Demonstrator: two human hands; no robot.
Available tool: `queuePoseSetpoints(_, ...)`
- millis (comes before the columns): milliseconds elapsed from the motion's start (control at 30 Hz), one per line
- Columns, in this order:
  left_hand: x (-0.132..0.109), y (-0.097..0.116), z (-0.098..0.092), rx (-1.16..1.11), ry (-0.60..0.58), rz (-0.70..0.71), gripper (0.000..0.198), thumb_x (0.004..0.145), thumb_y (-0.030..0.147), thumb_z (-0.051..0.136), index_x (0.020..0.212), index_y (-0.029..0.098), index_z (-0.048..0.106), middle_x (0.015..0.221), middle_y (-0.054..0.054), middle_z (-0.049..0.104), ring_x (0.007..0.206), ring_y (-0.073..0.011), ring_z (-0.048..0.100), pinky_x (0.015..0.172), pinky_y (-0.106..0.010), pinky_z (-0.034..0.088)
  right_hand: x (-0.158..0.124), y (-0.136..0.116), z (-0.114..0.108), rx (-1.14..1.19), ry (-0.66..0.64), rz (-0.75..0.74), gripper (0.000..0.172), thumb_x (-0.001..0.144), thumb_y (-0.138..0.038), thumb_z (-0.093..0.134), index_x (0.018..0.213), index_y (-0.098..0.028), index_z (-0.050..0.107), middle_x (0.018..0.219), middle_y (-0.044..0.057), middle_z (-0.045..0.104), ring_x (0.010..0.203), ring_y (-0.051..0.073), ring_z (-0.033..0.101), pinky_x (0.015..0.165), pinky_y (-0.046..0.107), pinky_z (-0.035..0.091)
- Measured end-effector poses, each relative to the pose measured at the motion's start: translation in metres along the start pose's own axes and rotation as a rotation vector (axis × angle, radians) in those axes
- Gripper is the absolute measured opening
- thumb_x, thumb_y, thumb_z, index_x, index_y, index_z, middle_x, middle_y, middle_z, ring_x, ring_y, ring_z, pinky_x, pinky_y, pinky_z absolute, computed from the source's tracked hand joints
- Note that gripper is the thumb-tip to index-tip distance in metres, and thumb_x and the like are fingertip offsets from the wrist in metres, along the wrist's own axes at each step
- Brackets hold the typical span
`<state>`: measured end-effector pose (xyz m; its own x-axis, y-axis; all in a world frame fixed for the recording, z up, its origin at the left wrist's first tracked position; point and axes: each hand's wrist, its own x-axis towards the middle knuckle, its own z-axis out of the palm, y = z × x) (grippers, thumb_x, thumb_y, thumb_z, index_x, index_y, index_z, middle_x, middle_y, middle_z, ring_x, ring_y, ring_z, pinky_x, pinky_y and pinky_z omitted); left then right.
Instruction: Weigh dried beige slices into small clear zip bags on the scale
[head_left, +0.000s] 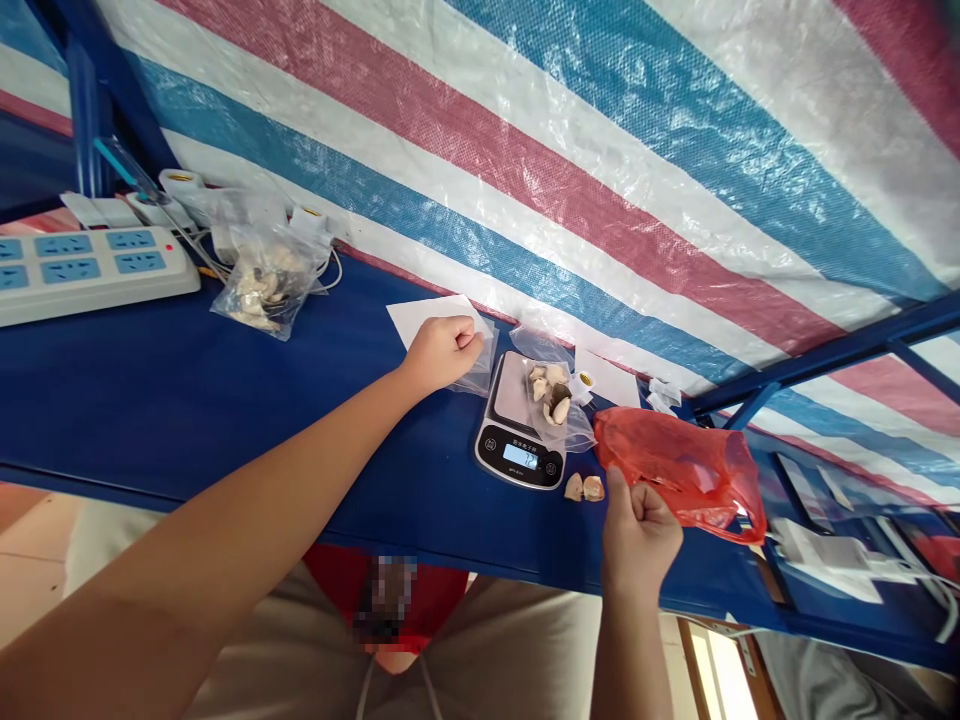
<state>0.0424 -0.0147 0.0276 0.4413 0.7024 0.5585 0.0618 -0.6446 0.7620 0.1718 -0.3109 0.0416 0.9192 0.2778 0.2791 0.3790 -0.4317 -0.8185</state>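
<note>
My left hand is closed in a fist over a sheet of white paper and some clear plastic bags; what it holds, if anything, is hidden. To its right stands a white digital kitchen scale with a lit display. On the scale's plate, overhanging its right edge, lies a clear bag of whitish, dark-edged dried pieces. My right hand is curled shut at the near edge of a red plastic bag, its contents out of sight. Two loose pale pieces lie between scale and right hand.
A white power strip and a filled clear bag are at the left of the blue table. Behind hangs a striped tarpaulin. Another paper sheet lies behind the scale. White adapters and cables sit at right.
</note>
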Motion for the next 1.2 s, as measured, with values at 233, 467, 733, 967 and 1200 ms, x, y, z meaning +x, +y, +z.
queuePoseSetpoints(233, -0.001, 0.001, 0.0, 0.008, -0.01, -0.012, 0.042, 0.081, 0.023, 0.059, 0.061, 0.023, 0.022, 0.055, 0.006, 0.021, 0.054, -0.01, 0.023, 0.054, -0.029, 0.023, -0.011, 0.022, 0.006, -0.336, 0.012, -0.286, 0.04, 0.092, -0.052, 0.063, 0.066, -0.024, 0.053, 0.066, 0.0, 0.053, 0.065, 0.018, 0.051, 0.069, 0.031, 0.044)
queuePoseSetpoints(467, -0.001, 0.002, -0.001, 0.016, -0.03, -0.036, 0.043, 0.082, 0.025, 0.059, 0.061, 0.022, 0.022, 0.055, 0.006, 0.021, 0.054, -0.0097, 0.024, 0.055, -0.029, 0.024, -0.003, 0.05, 0.015, -0.389, -0.08, -0.629, 0.03, 0.099, -0.036, 0.058, 0.103, -0.014, 0.078, 0.109, 0.018, 0.069, 0.103, 0.032, 0.065, 0.098, 0.049, 0.049)
queuePoseSetpoints(733, -0.003, 0.003, 0.001, 0.02, -0.07, -0.02, 0.043, 0.083, 0.025, 0.058, 0.062, 0.022, 0.02, 0.056, 0.006, 0.019, 0.055, -0.0097, 0.022, 0.056, -0.029, 0.023, -0.005, 0.005, 0.011, -0.321, 0.012, -0.595, 0.026, 0.102, -0.036, 0.055, 0.108, -0.016, 0.07, 0.103, 0.015, 0.075, 0.096, 0.029, 0.068, 0.091, 0.042, 0.051)
queuePoseSetpoints(967, -0.009, 0.013, 0.004, 0.057, -0.121, 0.049, 0.037, 0.088, 0.027, 0.057, 0.065, 0.022, 0.029, 0.058, 0.006, 0.03, 0.055, -0.0103, 0.029, 0.057, -0.029, 0.027, 0.045, -0.073, 0.069, -0.571, -0.271, -0.422, 0.047, 0.093, -0.039, 0.066, 0.13, -0.01, 0.062, 0.099, 0.016, 0.077, 0.092, 0.034, 0.07, 0.081, 0.041, 0.049)
queuePoseSetpoints(1200, -0.018, 0.04, 0.017, 0.045, -0.341, 0.279, 0.022, 0.098, 0.032, 0.048, 0.109, 0.02, 0.063, 0.119, -0.01, 0.067, 0.117, -0.0241, 0.059, 0.103, -0.039, 0.046, 0.044, -0.057, 0.045, -0.092, -0.207, -0.216, 0.027, 0.094, -0.04, 0.059, 0.108, -0.019, 0.07, 0.09, 0.007, 0.074, 0.077, 0.022, 0.068, 0.07, 0.032, 0.048)
